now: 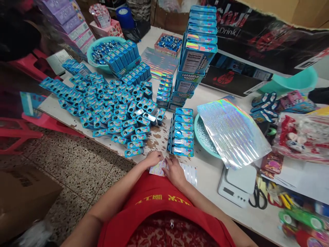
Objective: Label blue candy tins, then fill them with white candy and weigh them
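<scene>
At the table's front edge my left hand (153, 159) has its fingers closed on the upper left of a small glittery holographic sticker sheet (157, 168). My right hand (176, 169) lies over the same sheet's right side, thumb and fingers pinched at its top edge, close to the left fingertips. A white-striped sheet (190, 174) shows beside my right wrist. Just beyond the hands stands a row of blue candy boxes (183, 133), some with shiny strips over their ends. To the left, many blue boxes with round openings (120, 116) stand packed together.
Tall stacked candy boxes (192, 65) rise behind. Right of the row, a turquoise basin (199, 137) of white pellets lies partly under large holographic sheets (233, 130). A scale (238, 185) and scissors (258, 197) sit at right. Wrapped candies fill another basin (89, 56) at back left.
</scene>
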A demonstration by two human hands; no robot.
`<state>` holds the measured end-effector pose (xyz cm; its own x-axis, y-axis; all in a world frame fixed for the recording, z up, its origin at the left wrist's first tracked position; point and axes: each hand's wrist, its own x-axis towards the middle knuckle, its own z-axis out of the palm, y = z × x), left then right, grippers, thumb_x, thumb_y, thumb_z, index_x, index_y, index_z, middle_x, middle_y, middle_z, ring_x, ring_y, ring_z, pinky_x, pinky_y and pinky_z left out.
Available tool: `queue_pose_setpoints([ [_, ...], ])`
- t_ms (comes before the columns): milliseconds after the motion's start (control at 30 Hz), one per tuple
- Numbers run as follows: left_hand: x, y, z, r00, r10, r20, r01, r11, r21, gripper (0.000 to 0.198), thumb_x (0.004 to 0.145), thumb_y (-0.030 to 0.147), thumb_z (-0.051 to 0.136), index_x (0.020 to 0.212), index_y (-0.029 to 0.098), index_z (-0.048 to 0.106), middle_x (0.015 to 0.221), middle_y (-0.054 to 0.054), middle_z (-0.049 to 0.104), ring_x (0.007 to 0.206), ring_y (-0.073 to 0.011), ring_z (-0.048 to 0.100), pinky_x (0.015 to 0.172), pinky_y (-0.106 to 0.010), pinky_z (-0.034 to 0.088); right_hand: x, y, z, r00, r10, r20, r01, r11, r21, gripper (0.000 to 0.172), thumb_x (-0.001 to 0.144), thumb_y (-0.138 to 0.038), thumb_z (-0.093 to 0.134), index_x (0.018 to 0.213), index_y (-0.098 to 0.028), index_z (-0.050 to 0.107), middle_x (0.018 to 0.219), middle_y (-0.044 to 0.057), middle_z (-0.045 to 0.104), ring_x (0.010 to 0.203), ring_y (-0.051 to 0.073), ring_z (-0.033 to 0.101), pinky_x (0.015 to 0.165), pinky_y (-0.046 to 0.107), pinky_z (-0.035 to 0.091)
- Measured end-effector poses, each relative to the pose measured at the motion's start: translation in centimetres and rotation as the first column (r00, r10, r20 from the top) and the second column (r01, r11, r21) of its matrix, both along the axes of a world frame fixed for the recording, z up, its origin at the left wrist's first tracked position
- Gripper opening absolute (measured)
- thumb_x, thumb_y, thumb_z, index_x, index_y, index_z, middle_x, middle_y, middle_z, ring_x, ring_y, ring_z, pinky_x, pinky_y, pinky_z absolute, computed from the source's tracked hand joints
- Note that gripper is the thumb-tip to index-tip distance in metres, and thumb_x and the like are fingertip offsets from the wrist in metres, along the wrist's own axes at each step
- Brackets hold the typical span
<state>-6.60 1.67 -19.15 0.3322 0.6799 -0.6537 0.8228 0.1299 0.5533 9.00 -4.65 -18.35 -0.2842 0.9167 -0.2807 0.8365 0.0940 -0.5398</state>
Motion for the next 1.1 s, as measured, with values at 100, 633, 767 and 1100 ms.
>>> queue_pose_setpoints([
  [100, 0.1, 0.0, -0.1, 1.0, 0.018, 0.002, -0.018, 1.0, -0.012, 0.023, 0.077, 0.023, 0.047, 0.078, 0.016, 0.068, 0.073, -0.002, 0.066, 0.071, -0.0158, 0.056, 0.06, -0.023, 0.036, 0.0, -0.2, -0.4, 0.999, 0.044, -0.024, -0.045, 0.999, -0.021, 0.042, 0.079, -0.021, 0.06, 0.12, -0.016, 0.056, 0.117, 0.016, 0.056, 0.109, 0.029, 0.054, 0.09, 0.04, 0.048],
  [633, 0.4, -0.2, 1.4, 0.988, 0.145, -0.05, -0.135, 0.975, 0.175, 0.024, 0.082, 0.024, 0.042, 0.082, 0.017, 0.065, 0.094, -0.01, 0.066, 0.094, -0.023, 0.056, 0.084, -0.033, 0.039, 2.3, 0.1, 8.1, 0.895, -0.238, -0.377, 0.217, 0.971, -0.099, 0.016, 0.085, -0.031, 0.053, 0.072, -0.021, 0.052, 0.066, -0.002, 0.056, 0.062, 0.014, 0.053, 0.059, 0.024, 0.041],
  [767, -0.5, -1.0, 7.2, 0.869, 0.332, 0.367, -0.446, 0.847, 0.289, 0.03, 0.087, 0.037, 0.038, 0.088, 0.017, 0.06, 0.091, -0.008, 0.062, 0.09, -0.0191, 0.055, 0.083, -0.031, 0.041, 3.4, 1.0, 12.3, 0.776, -0.351, -0.524, 0.266, 0.935, -0.233, 0.022, 0.083, -0.038, 0.056, 0.07, -0.02, 0.052, 0.063, -0.002, 0.053, 0.06, 0.012, 0.049, 0.059, 0.023, 0.04],
  [1100, 1.8, 0.0, 13.5, 0.754, 0.337, 0.564, -0.345, 0.934, -0.095, 0.023, 0.082, 0.037, 0.051, 0.076, 0.016, 0.059, 0.065, 0.001, 0.056, 0.062, -0.0115, 0.05, 0.059, -0.023, 0.041, 4.2, 4.2, 13.6, 0.722, -0.403, -0.562, 0.401, 0.906, -0.134, 0.022, 0.079, -0.039, 0.062, 0.069, -0.02, 0.058, 0.074, 0.001, 0.053, 0.069, 0.014, 0.049, 0.062, 0.026, 0.039],
])
